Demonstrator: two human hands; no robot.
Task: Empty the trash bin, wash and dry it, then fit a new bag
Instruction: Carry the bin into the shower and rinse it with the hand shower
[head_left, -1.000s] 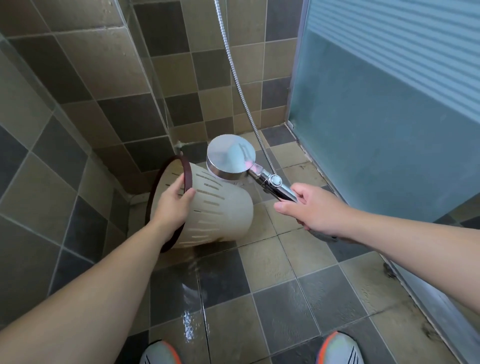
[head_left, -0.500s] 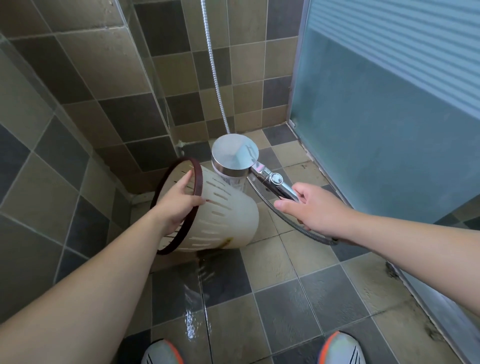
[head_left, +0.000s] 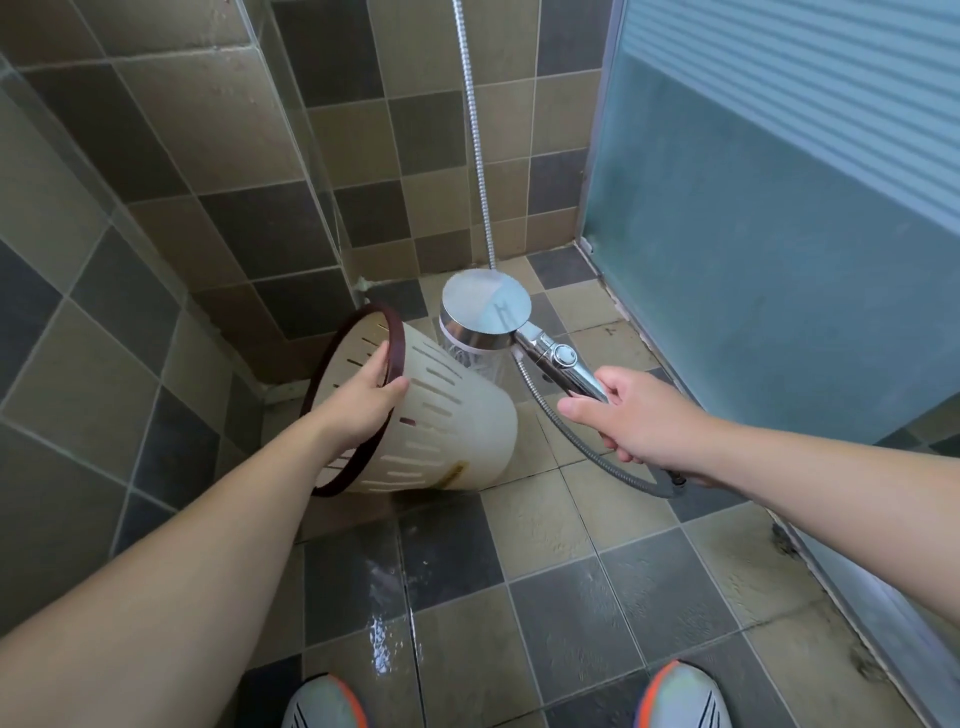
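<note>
I have the trash bin (head_left: 447, 415) tipped on its side at about ten o'clock from the middle of my view, its dark rim (head_left: 387, 332) turned toward me and the left wall, its base pointing away toward three o'clock. No bag and no rubbish show in the part of the inside I can see, so I judge the emptying done.

My left hand (head_left: 363, 400) is closed over the rim, thumb outside on the slotted wall, fingers (head_left: 376, 366) hooked inside. My right hand (head_left: 634, 415), at three o'clock, is wrapped around the handle of the shower head (head_left: 485, 309), which sits just above the bin's upper side at twelve o'clock. Water is falling from its face onto the bin's outer wall. The hose (head_left: 582, 441) loops under my right wrist.

The floor (head_left: 571, 571) is wet and shining at six o'clock, between my shoes (head_left: 324, 704).

So I place us in the washing step, outside being rinsed. A yellowish smear low on the wall suggests more rinsing is needed. Drying and fitting a new bag are still ahead; I see no cloth or bag here.
</note>
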